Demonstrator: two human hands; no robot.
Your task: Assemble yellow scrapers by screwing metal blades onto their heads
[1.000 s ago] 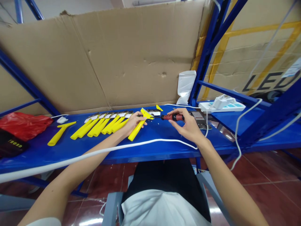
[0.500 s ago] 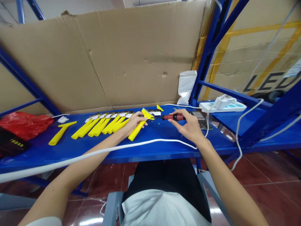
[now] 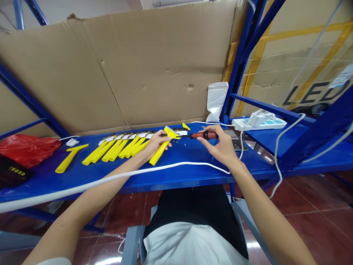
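My left hand (image 3: pixel 157 144) is closed around the head end of a yellow scraper (image 3: pixel 159 151), whose handle slants down toward the table's front edge. In my right hand (image 3: pixel 221 145) is a red and black screwdriver (image 3: pixel 204 135), held level with its shaft pointing left. The shaft's tip meets the scraper's head; whether it sits in a screw is too small to tell. Left of my left hand lies a row of several yellow scrapers (image 3: pixel 111 151) with blades at their far ends. Farther left is a single yellow scraper handle (image 3: pixel 66 161).
A white cable (image 3: pixel 110 179) runs across the front of the blue table (image 3: pixel 176 176). At the right are a white power strip (image 3: pixel 259 123) and a blue shelf post (image 3: pixel 239 70). A red plastic bag (image 3: pixel 30 149) and a small yellow piece (image 3: pixel 185 126) also lie here.
The view has shifted slightly. Both hands keep their hold, with the screwdriver still against the scraper's head; no other change is visible.
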